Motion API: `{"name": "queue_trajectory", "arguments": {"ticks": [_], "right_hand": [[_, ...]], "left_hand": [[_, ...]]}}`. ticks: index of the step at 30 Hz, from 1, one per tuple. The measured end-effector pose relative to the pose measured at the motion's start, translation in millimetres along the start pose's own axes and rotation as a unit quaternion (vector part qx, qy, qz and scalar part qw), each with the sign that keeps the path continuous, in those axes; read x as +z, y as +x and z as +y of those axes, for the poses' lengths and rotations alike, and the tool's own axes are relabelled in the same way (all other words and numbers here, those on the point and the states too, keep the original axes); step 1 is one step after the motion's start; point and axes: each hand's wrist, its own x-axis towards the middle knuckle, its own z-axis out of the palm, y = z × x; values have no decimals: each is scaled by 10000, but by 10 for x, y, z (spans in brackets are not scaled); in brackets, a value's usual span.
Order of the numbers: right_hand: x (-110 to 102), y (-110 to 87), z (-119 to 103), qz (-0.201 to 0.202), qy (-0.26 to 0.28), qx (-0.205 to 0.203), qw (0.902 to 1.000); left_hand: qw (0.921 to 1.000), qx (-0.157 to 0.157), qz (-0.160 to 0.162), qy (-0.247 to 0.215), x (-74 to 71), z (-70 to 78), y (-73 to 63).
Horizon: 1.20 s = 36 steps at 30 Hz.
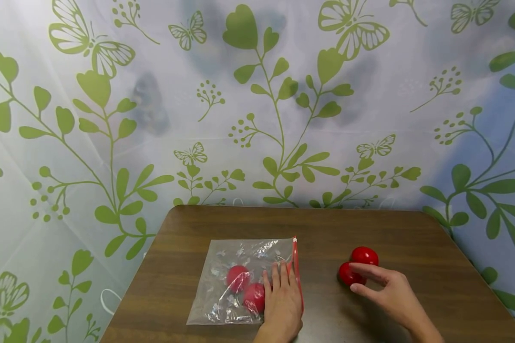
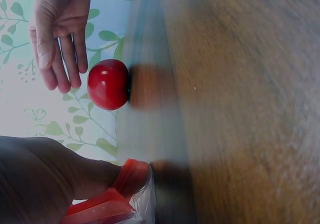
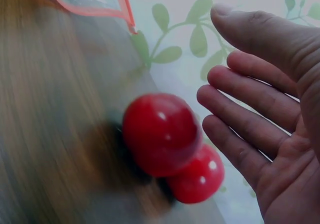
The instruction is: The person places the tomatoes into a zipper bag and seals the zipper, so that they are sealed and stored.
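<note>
A clear zip bag (image 1: 223,252) with a red zip edge (image 1: 295,271) lies flat on the table, two red round fruits (image 1: 238,278) inside it. My left hand (image 1: 281,297) rests on the bag's zip side with fingers extended; in the left wrist view its thumb (image 2: 95,176) is at the red strip. To the right, two glossy red fruits sit close together, a nearer one (image 1: 347,274) and a farther one (image 1: 365,256). Beside the nearer fruit, my right hand (image 1: 388,290) has its thumb and fingers apart, and nothing is in the palm in the right wrist view.
The brown wooden table (image 1: 322,228) has rounded far corners. Behind it hangs a pale curtain (image 1: 163,157) with green leaves and butterflies. A white loop (image 1: 107,302) shows off the table's left edge.
</note>
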Motion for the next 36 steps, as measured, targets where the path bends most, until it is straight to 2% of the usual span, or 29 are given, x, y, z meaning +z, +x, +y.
{"name": "queue_trajectory", "arguments": {"ticks": [8, 16, 27, 36], "right_hand": [[-131, -26, 88, 157, -11, 216, 9996], [-188, -67, 236, 303, -52, 96, 9995], [-206, -114, 349, 196, 67, 296, 9993], [-140, -99, 486, -1, 194, 540, 9984]], "left_hand": [[9999, -16, -117, -74, -24, -5, 4], [9999, -36, -92, -110, -16, -3, 6], [9998, -73, -91, -160, -2, 4, 9], [9999, -54, -69, -136, 34, 1, 9]]}}
